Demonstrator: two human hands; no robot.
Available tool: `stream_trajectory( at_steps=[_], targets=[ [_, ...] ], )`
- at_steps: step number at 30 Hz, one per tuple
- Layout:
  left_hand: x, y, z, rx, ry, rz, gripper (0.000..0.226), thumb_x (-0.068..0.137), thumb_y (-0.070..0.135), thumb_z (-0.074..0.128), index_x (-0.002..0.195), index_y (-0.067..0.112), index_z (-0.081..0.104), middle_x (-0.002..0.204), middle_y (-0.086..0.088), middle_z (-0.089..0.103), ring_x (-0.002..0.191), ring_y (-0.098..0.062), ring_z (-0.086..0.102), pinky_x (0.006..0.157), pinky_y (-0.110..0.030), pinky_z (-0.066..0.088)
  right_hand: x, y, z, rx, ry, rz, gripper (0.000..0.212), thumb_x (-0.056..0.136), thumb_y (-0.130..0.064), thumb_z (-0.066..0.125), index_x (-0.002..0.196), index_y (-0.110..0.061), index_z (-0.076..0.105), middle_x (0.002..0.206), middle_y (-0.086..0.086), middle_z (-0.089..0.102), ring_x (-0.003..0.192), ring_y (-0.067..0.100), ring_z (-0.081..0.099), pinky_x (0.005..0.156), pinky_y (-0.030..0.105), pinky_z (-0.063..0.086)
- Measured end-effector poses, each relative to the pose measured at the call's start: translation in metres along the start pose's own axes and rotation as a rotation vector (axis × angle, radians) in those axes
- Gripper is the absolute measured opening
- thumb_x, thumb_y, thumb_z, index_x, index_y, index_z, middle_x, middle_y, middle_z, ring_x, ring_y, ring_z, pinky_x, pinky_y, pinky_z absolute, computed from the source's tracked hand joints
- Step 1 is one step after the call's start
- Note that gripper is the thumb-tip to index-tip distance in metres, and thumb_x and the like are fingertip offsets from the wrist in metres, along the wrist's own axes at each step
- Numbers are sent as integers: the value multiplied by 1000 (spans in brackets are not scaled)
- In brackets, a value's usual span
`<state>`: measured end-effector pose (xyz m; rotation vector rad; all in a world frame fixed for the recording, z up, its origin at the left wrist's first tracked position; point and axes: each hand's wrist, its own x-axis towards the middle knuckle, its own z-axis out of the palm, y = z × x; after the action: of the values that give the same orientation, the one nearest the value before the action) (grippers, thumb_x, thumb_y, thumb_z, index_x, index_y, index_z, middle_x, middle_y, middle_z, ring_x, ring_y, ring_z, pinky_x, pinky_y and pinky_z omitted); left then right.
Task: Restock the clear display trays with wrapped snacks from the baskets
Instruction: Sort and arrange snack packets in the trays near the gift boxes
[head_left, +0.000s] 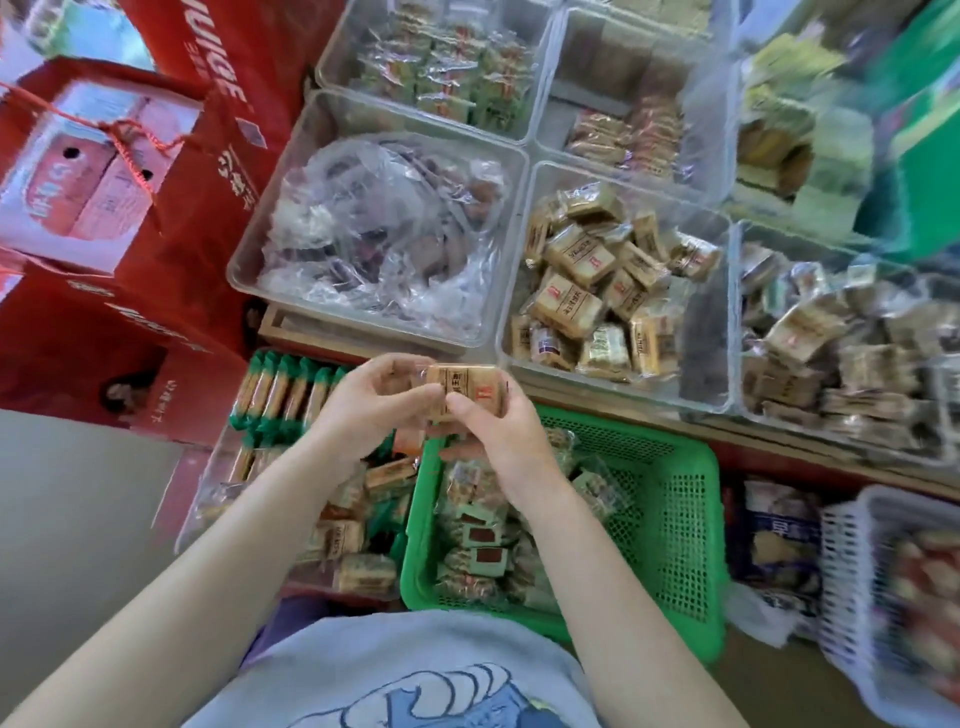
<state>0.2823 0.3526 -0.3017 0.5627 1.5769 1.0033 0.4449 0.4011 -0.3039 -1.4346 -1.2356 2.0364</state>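
Between both hands' grip, over the green basket (670, 499): a wrapped snack (464, 391).

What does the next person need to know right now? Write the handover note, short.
Left hand and right hand: both pinch one tan wrapped snack, held above the green basket.
Matching tan snacks lie in the clear tray just ahead, partly filled, with bare floor on its right side.
Green basket holds more wrapped snacks, mostly on its left.
Done: some stock already in the tray.
Left: place this snack, then move on through the basket.
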Motion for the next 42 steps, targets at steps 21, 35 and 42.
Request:
stream_trajectory(
  at_steps=[21, 35, 42],
  targets=[
    [38, -5, 80, 1060, 55, 543, 57, 95, 28, 58, 148, 15, 42, 161, -9, 27, 150, -26, 20, 123, -41, 18, 24, -13, -165, -1045, 1006, -289, 33, 99, -21, 47, 120, -4, 67, 128, 15, 57, 121, 32, 47, 103, 47, 35],
    [26, -160, -18, 1082, -13, -194, 59, 91, 24, 59, 148, 23, 42, 141, -9, 52, 125, -31, 51, 89, -46, 55, 6, 113, -8, -875, -83, 35, 24, 102, -17, 44, 108, -14, 68, 99, 3, 64, 74, 15, 58, 69, 33, 48],
    [36, -165, -13, 1128, -90, -261, 33, 86, 36, 67, 111, 16, 58, 112, -7, 66, 98, -27, 61, 77, -40, 57, 3, 114, -20, -824, -40, 111, 24, 103, -17, 44, 104, -20, 68, 78, 1, 63, 50, 10, 44, 51, 26, 33]
  ],
)
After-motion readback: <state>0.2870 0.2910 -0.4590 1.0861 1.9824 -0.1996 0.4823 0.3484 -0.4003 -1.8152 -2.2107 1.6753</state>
